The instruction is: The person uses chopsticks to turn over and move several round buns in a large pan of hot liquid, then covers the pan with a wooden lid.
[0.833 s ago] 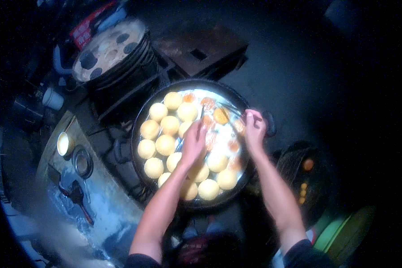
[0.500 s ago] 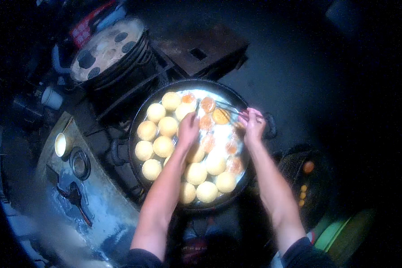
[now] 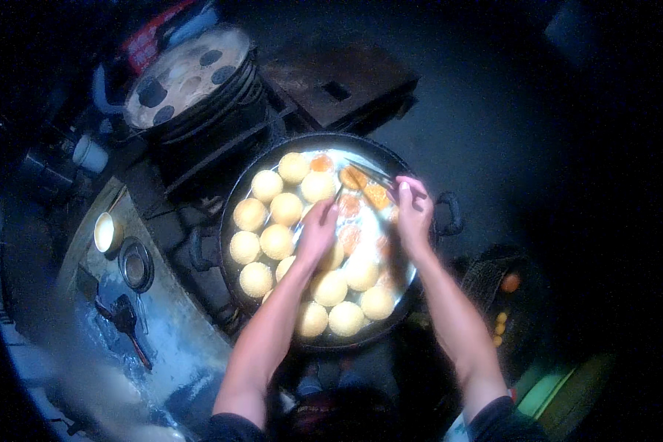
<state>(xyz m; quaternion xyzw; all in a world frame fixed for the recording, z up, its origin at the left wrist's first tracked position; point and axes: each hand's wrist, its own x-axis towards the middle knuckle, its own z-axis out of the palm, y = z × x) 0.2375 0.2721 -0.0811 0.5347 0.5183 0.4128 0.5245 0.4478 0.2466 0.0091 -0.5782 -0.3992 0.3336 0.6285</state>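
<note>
Upper piece [image 3: 353,177]: and there it is, lying in the far part of the pan [image 3: 350,343], golden-brown now where a reddish face showed half a second ago, so it looks freshly turned
Golden neighbour [image 3: 376,195]: just beside it, below and to the right, already the same colour, so that makes two in a row
Reddish pieces [image 3: 348,206]: several run down the middle, unchanged in colour, which suggests the turning is only part done
Right hand [image 3: 414,205]: fingers curled round a dark thin tool [image 3: 372,172], its far end right by the upper piece, this looks like the side doing the flipping
Left hand [image 3: 320,225]: closed on a slim rod [image 3: 339,193], its tip pointing up between the pale rounds and the reddish pieces, contact hard to tell
Pale rounds [image 3: 276,241]: crowding the left and near side, no visible change there
Pan handle [image 3: 451,214]: sticking out past the right hand, nobody on it
Worktop [image 3: 191,353]: off to the left, bearing a pale ladle [image 3: 104,233] and a dark spatula [image 3: 125,318]
Stove top [image 3: 188,74]: beyond the pan, round and holed
</note>
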